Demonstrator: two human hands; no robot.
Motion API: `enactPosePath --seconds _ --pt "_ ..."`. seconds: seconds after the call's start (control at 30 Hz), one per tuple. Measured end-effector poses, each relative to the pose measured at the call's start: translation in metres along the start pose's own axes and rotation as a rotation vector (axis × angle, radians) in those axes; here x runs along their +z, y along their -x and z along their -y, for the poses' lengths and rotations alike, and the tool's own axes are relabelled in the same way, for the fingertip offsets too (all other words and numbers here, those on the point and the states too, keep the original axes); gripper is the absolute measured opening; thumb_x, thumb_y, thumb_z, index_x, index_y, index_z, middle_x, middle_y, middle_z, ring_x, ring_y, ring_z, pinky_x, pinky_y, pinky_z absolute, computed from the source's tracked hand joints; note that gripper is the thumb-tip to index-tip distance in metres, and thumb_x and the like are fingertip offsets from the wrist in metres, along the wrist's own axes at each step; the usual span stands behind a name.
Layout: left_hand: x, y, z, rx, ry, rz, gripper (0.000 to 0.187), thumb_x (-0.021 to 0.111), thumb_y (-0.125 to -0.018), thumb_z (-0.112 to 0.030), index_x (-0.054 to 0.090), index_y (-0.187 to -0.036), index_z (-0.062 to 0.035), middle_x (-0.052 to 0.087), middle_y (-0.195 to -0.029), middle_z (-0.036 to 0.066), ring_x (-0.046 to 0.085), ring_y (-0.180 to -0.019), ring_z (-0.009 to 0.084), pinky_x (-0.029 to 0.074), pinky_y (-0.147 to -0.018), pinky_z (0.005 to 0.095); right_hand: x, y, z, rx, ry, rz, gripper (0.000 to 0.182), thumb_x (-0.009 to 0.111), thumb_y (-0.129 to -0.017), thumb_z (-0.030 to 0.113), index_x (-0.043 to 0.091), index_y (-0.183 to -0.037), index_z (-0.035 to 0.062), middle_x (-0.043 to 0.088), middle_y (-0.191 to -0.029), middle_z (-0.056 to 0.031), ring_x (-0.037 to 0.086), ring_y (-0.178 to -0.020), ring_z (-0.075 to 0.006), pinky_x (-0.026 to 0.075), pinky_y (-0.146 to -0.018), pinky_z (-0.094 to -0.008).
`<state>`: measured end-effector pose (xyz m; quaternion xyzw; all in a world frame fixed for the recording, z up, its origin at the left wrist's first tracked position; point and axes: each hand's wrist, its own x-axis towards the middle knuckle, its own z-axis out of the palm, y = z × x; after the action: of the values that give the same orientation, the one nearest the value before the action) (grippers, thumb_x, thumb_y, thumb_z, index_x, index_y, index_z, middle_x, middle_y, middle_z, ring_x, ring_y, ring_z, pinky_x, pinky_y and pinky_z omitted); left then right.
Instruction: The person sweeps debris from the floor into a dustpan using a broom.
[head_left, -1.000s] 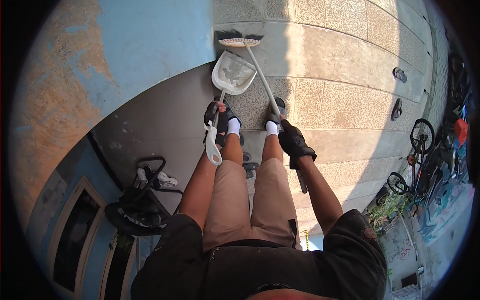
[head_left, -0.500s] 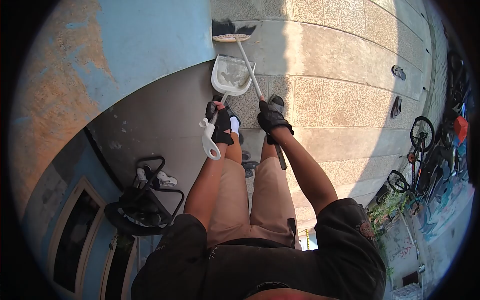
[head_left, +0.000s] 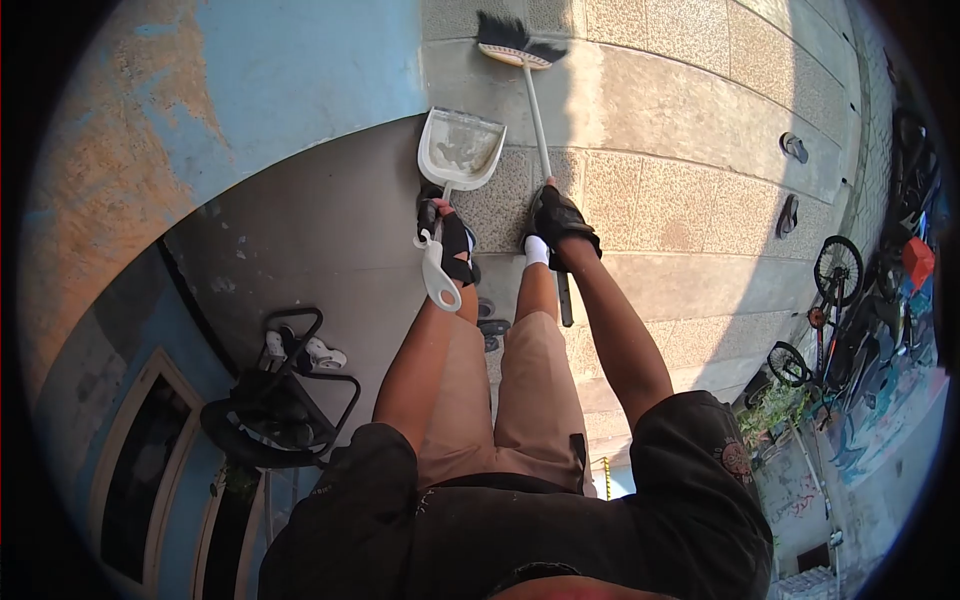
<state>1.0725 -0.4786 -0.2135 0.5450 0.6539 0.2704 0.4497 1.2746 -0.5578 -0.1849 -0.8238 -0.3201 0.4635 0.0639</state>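
Observation:
My left hand (head_left: 448, 235), in a black fingerless glove, is closed around the handle of a white dustpan (head_left: 461, 150). The pan faces away from me, with greyish dirt or stains on its inside, and the handle's looped end hangs back toward my leg. In a matching glove, my right hand (head_left: 562, 225) grips the pale stick of a broom (head_left: 537, 115). The broom's black bristles point away from me, ahead and to the right of the pan, apart from it. The stick's dark end shows below my right wrist.
A blue wall (head_left: 310, 70) with peeling paint rises at the left. A black metal-framed chair (head_left: 285, 400) stands near white shoes (head_left: 322, 354). Sandals (head_left: 791, 147) lie on the paving at the right, with a bicycle (head_left: 838, 272) beyond them.
The broom head has swung to the right, away from the dustpan, and my right hand has shifted right with it. The dustpan has moved only slightly. My feet have changed position.

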Motion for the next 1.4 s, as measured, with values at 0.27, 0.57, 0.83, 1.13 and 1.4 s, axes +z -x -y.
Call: enactPosePath --seconds 0.27,0.57,0.83,1.13,1.4 --pt "-0.004 -0.002 -0.006 0.062 -0.091 -0.009 0.011 0.050 -0.090 -0.015 0.053 -0.087 -0.0046 0.054 -0.076 0.004 0.051 -0.074 0.0150 0.044 -0.069 0.0295 -0.035 0.118 -0.022 0.030 0.041 0.410 0.060 0.045 -0.084 0.016 0.031 -0.143 0.0136 0.061 -0.093 -0.0261 0.060 -0.089 -0.0418 0.047 -0.073 -0.0475" --pt "0.001 0.012 0.009 -0.071 0.074 -0.060 0.006 0.050 -0.089 -0.010 0.052 -0.087 -0.0047 0.055 -0.079 0.004 0.053 -0.076 0.0146 0.045 -0.073 0.0291 -0.080 0.095 -0.006 -0.064 0.049 0.054 0.068 0.051 -0.080 0.011 0.025 -0.143 0.0079 0.059 -0.077 -0.0230 0.059 -0.071 -0.0385 0.045 -0.063 -0.0478" --pt "0.002 0.001 0.007 -0.075 0.002 -0.100 0.004 0.046 -0.083 -0.006 0.050 -0.082 -0.0062 0.049 -0.072 0.004 0.048 -0.070 0.0156 0.043 -0.068 0.0283 -0.008 0.001 0.003 -0.113 0.219 0.178 0.038 0.026 -0.099 0.028 0.043 -0.122 0.0032 0.061 -0.104 -0.0230 0.060 -0.097 -0.0391 0.048 -0.082 -0.0477" --pt "0.005 0.002 0.005 0.024 -0.044 -0.136 0.005 0.045 -0.083 -0.005 0.051 -0.084 -0.0055 0.051 -0.074 0.004 0.049 -0.073 0.0150 0.043 -0.069 0.0288 -0.108 0.142 -0.043 -0.045 0.130 0.445 0.063 0.043 -0.079 0.009 0.034 -0.141 0.0107 0.061 -0.100 -0.0255 0.059 -0.095 -0.0376 0.046 -0.079 -0.0424" --pt "0.005 0.028 -0.002 0.027 0.085 -0.013 0.011 0.043 -0.086 -0.001 0.051 -0.093 -0.0045 0.051 -0.087 0.005 0.050 -0.086 0.0155 0.042 -0.079 0.0264 -0.164 0.069 -0.040 0.207 -0.068 0.113 0.063 0.049 -0.080 0.011 0.035 -0.141 0.0117 0.062 -0.098 -0.0171 0.060 -0.083 -0.0249 0.047 -0.073 -0.0370"
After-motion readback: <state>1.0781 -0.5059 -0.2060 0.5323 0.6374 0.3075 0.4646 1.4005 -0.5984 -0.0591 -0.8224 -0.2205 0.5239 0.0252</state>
